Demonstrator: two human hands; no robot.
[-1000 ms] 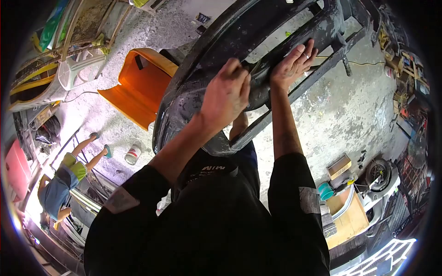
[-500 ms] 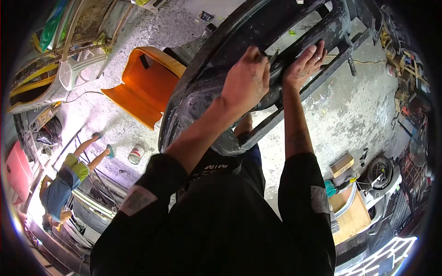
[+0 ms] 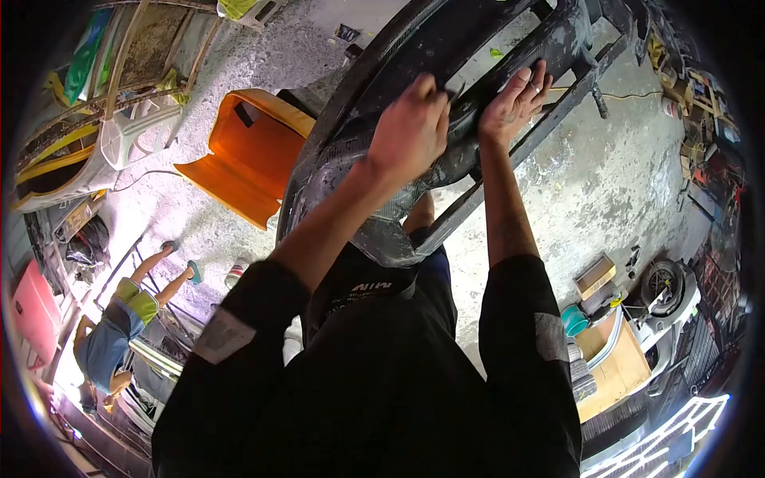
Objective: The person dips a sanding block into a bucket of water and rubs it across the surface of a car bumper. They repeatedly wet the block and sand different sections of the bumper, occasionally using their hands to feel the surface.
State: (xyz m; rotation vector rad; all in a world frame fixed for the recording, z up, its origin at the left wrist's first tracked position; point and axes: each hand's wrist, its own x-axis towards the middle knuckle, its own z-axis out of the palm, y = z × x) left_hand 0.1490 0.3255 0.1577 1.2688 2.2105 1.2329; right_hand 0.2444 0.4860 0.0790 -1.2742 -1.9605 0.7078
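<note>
Bumper [image 3: 381, 57] beneath left hand [image 3: 408, 131], right hand [image 3: 511, 99]

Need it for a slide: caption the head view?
Fisted left hand and flat right hand press on a black bumper above a stained concrete floor.
</note>
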